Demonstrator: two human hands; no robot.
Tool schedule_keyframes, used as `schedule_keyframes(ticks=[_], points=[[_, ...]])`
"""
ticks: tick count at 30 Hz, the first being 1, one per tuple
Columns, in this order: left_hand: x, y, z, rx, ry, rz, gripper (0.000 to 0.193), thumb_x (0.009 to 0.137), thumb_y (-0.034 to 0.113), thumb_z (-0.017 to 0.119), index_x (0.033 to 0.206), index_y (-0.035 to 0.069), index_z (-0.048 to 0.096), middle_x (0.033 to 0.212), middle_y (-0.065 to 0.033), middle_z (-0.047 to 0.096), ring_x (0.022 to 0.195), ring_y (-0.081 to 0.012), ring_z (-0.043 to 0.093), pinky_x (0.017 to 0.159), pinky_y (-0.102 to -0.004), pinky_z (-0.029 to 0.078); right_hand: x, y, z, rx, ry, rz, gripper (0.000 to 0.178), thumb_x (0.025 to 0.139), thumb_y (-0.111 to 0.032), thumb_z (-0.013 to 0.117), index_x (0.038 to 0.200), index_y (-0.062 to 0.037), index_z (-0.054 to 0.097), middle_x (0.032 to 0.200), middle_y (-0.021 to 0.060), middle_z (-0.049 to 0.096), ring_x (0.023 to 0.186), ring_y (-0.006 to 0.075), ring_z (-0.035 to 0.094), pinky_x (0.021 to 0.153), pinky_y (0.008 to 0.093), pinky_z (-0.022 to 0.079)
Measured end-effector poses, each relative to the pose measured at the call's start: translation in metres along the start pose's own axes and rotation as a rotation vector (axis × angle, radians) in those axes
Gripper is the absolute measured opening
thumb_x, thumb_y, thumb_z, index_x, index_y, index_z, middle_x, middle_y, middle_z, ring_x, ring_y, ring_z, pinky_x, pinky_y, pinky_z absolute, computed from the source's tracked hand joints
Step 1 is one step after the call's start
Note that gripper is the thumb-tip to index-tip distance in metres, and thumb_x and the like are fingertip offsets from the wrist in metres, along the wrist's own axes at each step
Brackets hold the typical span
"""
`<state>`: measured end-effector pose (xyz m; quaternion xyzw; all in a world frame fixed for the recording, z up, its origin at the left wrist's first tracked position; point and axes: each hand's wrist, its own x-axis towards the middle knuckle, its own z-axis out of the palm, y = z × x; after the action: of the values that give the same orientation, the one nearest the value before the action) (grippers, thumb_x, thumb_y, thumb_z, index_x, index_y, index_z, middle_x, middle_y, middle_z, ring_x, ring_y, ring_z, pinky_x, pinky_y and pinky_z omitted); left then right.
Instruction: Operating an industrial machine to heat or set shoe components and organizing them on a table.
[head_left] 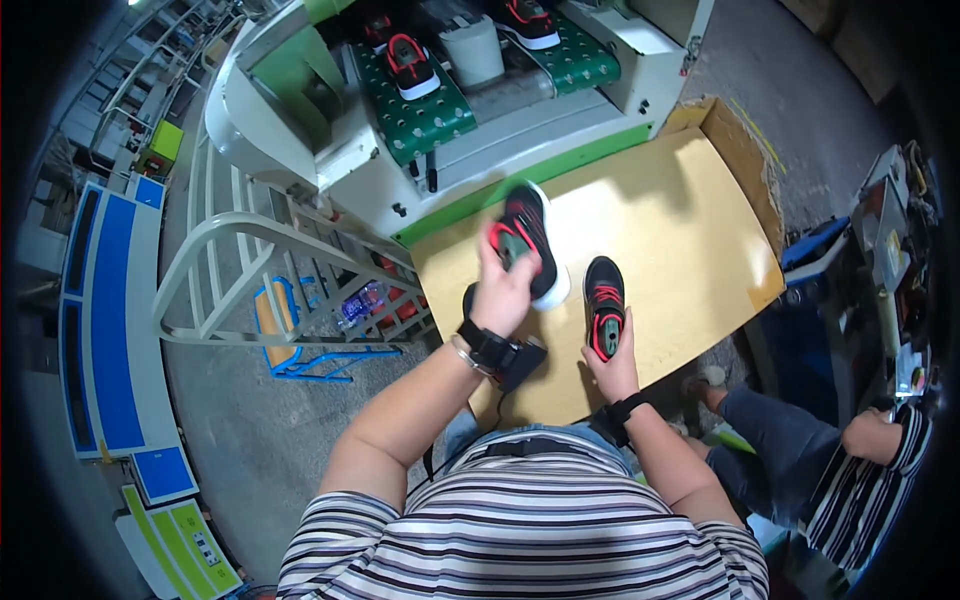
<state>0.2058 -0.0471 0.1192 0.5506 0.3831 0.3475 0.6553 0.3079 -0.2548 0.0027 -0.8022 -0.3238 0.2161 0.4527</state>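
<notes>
My left hand [503,292] is closed on a black sneaker [527,218] with red trim, a greenish insole and a white sole. That sneaker is tilted with its toe away from me, over the left part of the wooden tabletop [690,220]. A similar black sneaker with red laces [603,282] is to its right, toe pointing away. My right hand [614,370] grips this one at the heel. Part of a dark object shows beside my left hand, mostly hidden, and I cannot make out what it is.
Beyond the table stands a white and green machine with perforated green belts [420,125] carrying sneakers [408,68]. A pale metal rack [215,250] and a wooden-seated stool [272,318] are at left. A cardboard edge [745,150] borders the table's far right. Another person [790,450] sits at lower right.
</notes>
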Motion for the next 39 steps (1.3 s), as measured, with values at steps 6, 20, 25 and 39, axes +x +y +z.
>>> schedule_keyframes(ticks=[6,20,25,39], points=[[0.096,0.1,-0.035,0.42,0.287,0.462,0.085,0.08,0.003,0.061,0.151,-0.002,0.014,0.15,-0.0291,0.026,0.139,-0.0384,0.031,0.116,-0.0407,0.025,0.022,-0.012,-0.005,0.145,-0.046,0.083,0.091,0.076,-0.01,0.076,0.149,0.0035,0.024,0.136,0.0232,0.05,0.126,0.033,0.051,0.107,0.0367,0.04],[0.182,0.108,-0.05,0.683,0.311,0.733,0.073,0.075,0.004,0.064,0.144,0.006,0.038,0.148,-0.0201,0.035,0.137,-0.0352,0.038,0.113,-0.0396,0.031,0.317,-0.22,-0.04,0.2,0.227,-0.627,0.063,0.085,-0.014,0.073,0.139,-0.0081,0.042,0.121,0.0137,0.059,0.107,0.021,0.059,0.095,0.0329,0.047],[0.199,0.11,-0.061,0.645,0.288,0.74,0.074,0.075,0.013,0.069,0.142,0.006,0.038,0.14,-0.0222,0.042,0.131,-0.0391,0.041,0.111,-0.0446,0.033,0.365,-0.216,-0.01,0.175,0.148,-0.527,0.07,0.082,-0.018,0.077,0.141,-0.0105,0.04,0.129,0.0215,0.053,0.116,0.0363,0.056,0.1,0.0397,0.044],[-0.027,-0.01,-0.09,0.729,-0.186,0.151,0.083,0.09,0.024,0.068,0.152,-0.001,0.019,0.157,-0.0241,0.02,0.148,-0.0333,0.017,0.12,-0.0406,0.017,0.032,-0.079,0.048,0.106,-0.857,-0.664,0.032,0.085,-0.014,0.069,0.114,-0.0034,0.059,0.123,0.0167,0.058,0.116,0.0386,0.053,0.097,0.0453,0.045]])
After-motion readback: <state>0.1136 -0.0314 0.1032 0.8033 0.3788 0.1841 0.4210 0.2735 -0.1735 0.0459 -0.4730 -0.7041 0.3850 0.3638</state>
